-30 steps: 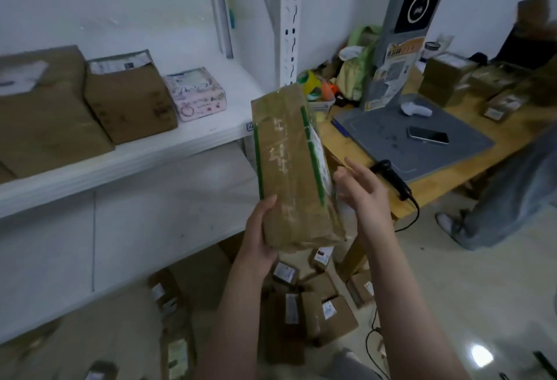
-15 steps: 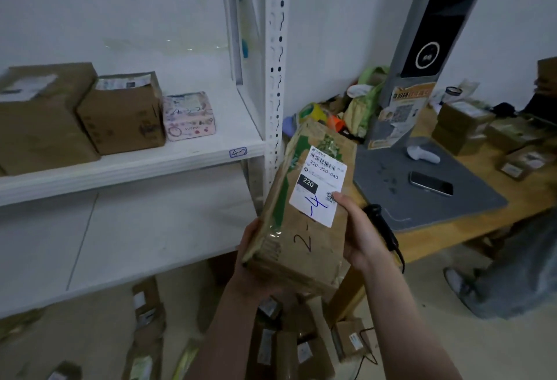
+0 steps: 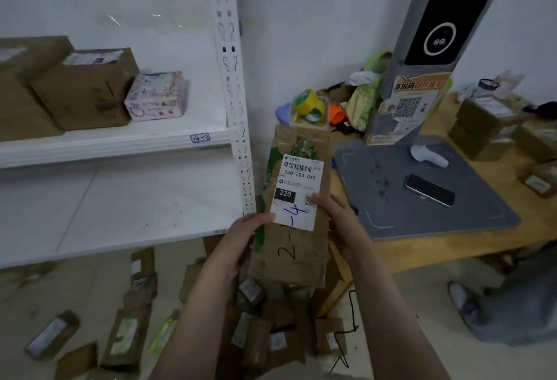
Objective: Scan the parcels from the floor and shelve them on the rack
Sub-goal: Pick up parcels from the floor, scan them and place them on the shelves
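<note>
At far left we see the rack (image 3: pixel 230 84). Its upper shelf (image 3: pixel 114 146) carries brown boxes (image 3: pixel 87 90) with a pink box (image 3: pixel 156 97) just beside them, and a lower shelf (image 3: pixel 126 198) lies beneath. On the floor (image 3: pixel 60 289) below, parcels (image 3: pixel 126 334) lie scattered, most of them label up.

In the middle we hold one parcel (image 3: pixel 292 256) upright in the air, in front of the rack's post and the table's corner. Our left hand (image 3: pixel 241 244) grips its left edge, thumb at the lower corner of the white label (image 3: pixel 298 189). Our right hand (image 3: pixel 340 222) grips the right edge, thumb by the label's small square code. The fingers of both are hidden behind the parcel.

To the right stands the table (image 3: pixel 452 247). At its back corner are tape rolls (image 3: pixel 310 105). A grey mat (image 3: pixel 391 213) holds a white scanner (image 3: pixel 429 156) and a phone (image 3: pixel 429 189), with a tall kiosk (image 3: pixel 428 47) rising behind. More boxes (image 3: pixel 488 120) sit at far right.
</note>
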The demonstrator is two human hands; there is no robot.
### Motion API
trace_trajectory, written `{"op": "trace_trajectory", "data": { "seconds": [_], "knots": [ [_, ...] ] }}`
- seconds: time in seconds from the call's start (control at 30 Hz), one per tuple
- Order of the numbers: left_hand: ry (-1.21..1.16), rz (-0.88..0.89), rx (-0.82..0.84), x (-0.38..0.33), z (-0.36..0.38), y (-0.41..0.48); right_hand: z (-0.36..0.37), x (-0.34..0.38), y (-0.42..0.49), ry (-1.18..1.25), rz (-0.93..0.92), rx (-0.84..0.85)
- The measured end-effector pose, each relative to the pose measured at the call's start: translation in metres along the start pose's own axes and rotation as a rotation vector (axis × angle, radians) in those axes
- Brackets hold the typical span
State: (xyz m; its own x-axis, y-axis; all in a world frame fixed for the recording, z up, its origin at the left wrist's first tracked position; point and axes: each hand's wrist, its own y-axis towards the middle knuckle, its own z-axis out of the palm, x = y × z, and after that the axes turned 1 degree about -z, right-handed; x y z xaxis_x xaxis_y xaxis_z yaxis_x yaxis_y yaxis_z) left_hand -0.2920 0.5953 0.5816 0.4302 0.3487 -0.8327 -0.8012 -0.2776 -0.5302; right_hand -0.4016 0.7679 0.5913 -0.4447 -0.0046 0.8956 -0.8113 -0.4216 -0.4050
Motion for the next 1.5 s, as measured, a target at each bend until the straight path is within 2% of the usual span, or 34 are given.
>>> {"op": "trace_trajectory", "data": {
  "seconds": [0.07, 0.13, 0.17, 0.3, 0.37, 0.53, 0.83, 1.0, 1.17, 1.37, 1.5],
  "knots": [
    [0.023, -0.043, -0.034, 0.007, 0.007, 0.004, -0.010, -0.005, 0.008, 0.021, 0.041, 0.049],
    [0.047, -0.067, -0.071, 0.014, 0.014, 0.008, -0.022, -0.015, 0.021, -0.017, 0.048, 0.010],
    [0.052, -0.082, -0.104, 0.019, 0.017, 0.011, -0.029, -0.023, 0.030, -0.062, 0.033, -0.065],
    [-0.033, -0.130, -0.212, 0.035, 0.025, 0.022, -0.069, -0.057, 0.061, -0.258, -0.001, -0.541],
    [-0.045, -0.123, -0.259, 0.042, 0.026, 0.027, -0.088, -0.071, 0.073, -0.268, 0.026, -0.604],
    [-0.094, -0.095, -0.351, 0.048, 0.031, 0.036, -0.114, -0.099, 0.107, -0.467, 0.159, -0.494],
    [-0.021, -0.083, -0.446, 0.058, 0.024, 0.050, -0.120, -0.103, 0.132, -0.498, 0.234, -0.415],
    [-0.025, -0.055, -0.495, 0.066, 0.011, 0.059, -0.085, -0.085, 0.103, -0.348, 0.050, -0.407],
    [-0.013, -0.027, -0.520, 0.070, 0.006, 0.063, -0.037, -0.052, 0.064, -0.176, -0.147, -0.253],
    [-0.017, 0.013, -0.517, 0.070, -0.001, 0.069, 0.000, -0.036, 0.028, -0.254, -0.230, 0.026],
    [-0.016, 0.049, -0.527, 0.064, 0.006, 0.065, 0.015, -0.042, 0.015, -0.315, -0.238, 0.092]
  ]
}}
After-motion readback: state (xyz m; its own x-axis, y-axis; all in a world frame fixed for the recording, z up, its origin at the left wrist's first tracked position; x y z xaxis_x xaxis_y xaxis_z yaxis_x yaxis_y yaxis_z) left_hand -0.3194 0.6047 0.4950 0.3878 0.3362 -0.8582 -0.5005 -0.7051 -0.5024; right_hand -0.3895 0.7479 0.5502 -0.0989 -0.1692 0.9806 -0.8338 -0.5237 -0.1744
